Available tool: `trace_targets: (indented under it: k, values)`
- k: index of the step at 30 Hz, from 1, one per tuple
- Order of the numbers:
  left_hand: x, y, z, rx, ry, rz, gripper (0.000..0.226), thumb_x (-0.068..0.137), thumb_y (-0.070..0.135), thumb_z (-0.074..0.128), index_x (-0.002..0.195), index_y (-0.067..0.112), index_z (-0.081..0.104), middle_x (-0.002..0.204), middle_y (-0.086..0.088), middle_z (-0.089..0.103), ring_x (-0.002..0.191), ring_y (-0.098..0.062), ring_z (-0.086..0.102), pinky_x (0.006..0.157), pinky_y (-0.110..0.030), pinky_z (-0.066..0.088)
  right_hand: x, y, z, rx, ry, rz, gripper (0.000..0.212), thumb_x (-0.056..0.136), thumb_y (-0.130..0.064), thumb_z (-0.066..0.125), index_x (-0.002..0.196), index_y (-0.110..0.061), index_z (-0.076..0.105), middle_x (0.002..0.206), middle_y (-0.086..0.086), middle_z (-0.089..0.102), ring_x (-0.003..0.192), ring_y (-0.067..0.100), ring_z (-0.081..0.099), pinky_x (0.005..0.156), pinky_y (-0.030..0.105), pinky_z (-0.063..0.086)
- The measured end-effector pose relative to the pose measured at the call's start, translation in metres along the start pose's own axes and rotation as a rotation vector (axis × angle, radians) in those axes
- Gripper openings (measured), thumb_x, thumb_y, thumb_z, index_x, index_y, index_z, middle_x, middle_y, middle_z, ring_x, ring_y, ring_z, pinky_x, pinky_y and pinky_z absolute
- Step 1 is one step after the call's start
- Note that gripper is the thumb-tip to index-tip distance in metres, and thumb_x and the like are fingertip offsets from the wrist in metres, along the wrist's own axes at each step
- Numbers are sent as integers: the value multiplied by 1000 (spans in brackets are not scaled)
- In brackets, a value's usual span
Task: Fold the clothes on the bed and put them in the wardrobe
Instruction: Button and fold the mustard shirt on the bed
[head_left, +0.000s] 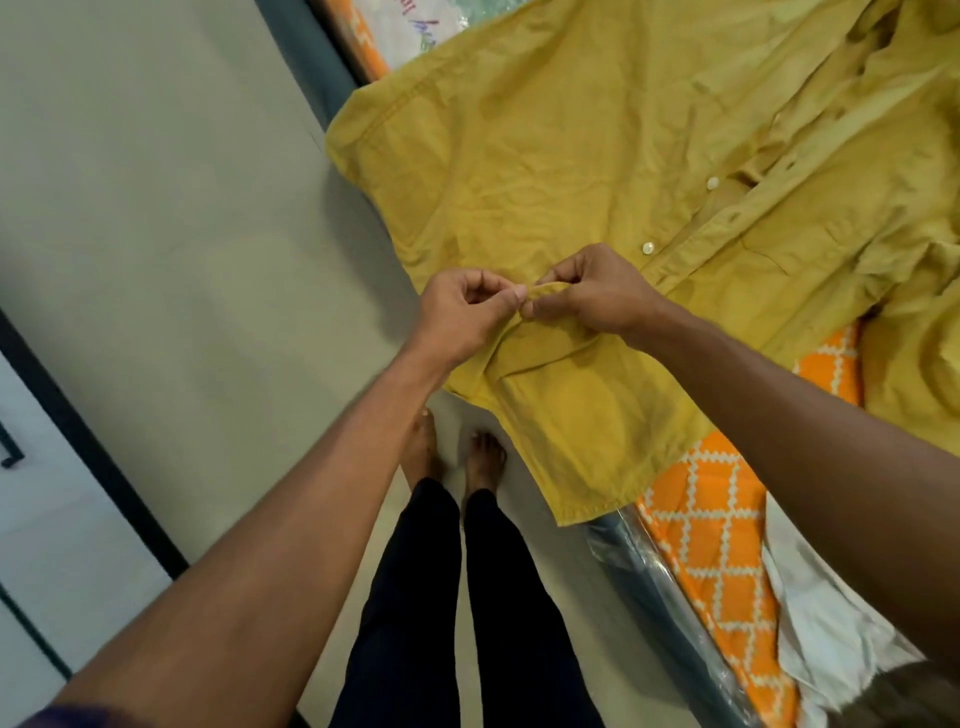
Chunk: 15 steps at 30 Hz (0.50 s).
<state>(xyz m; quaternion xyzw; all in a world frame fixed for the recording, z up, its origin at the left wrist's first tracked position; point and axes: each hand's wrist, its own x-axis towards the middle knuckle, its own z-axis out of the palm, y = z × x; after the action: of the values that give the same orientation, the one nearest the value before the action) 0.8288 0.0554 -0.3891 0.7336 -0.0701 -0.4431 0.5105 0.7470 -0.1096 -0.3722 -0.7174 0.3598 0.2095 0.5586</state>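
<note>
Head camera is giving me my only view, looking down past both bare forearms. I am seeing a mustard-yellow cotton button-front shirt (571, 156) lying spread and creased across a bed with an orange sheet printed in white diamond lines (711, 525). Its lower hem is hanging over the bed's near edge, above the pale floor (182, 208).

The left hand (460, 312) is curling its fingers inward, thumb and forefinger pinching a small raised fold of the shirt's front edge. The right hand (597, 296) is meeting it from the other side, fingertips bent down and gripping the same fold, so the two hands are touching there. Two round white buttons (647, 248) are showing along the front edge just beyond the right hand.

A crumpled white cloth (821, 623) is lying on the sheet near the right forearm, apart from the shirt. Clear plastic wrap (639, 561) is covering the bed's grey side. Below the hands, bare feet (485, 457) under dark trousers (415, 597) are standing on the floor just beside the bed.

At the far left a dark-framed pale panel (52, 467) is showing. It may be a wardrobe door, though I cannot tell from this angle.
</note>
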Motion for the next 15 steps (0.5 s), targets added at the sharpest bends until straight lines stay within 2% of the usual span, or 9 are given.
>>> trace_targets:
  k: [3,6,8,11,15]
  values:
    - [-1,-10,-5,64,-2,17,17,83,24,82,95,13,78,90,-3,77,89,-19,72,80,-30,58,-1,3,8,38,71,-3,13,75,-19,86,82,-9,80,72,5,71,68,10,59,66,28,43]
    - [-5,-14,-3,176,68,44,10,84,26,81,91,20,78,83,11,73,77,-1,67,67,-15,52,-2,5,10,39,99,0,9,76,-16,85,82,-12,81,71,0,73,68,7,61,67,27,45]
    - [-7,-16,2,187,111,37,3,85,26,79,87,25,77,80,14,71,75,2,64,64,-11,47,-4,5,13,38,118,2,7,77,-16,84,83,-14,82,71,-1,74,68,5,61,65,26,45]
    - [-5,-15,10,181,134,-15,3,88,26,75,85,28,74,85,10,72,85,-6,67,71,-20,50,-5,5,13,46,114,0,6,80,-18,83,86,-15,82,77,5,76,71,7,63,69,27,46]
    - [-2,-16,12,161,105,-50,7,91,24,70,93,22,77,93,6,74,92,-11,67,78,-26,53,-7,6,8,72,54,-8,4,86,-19,79,88,-17,82,85,10,78,76,12,67,72,29,50]
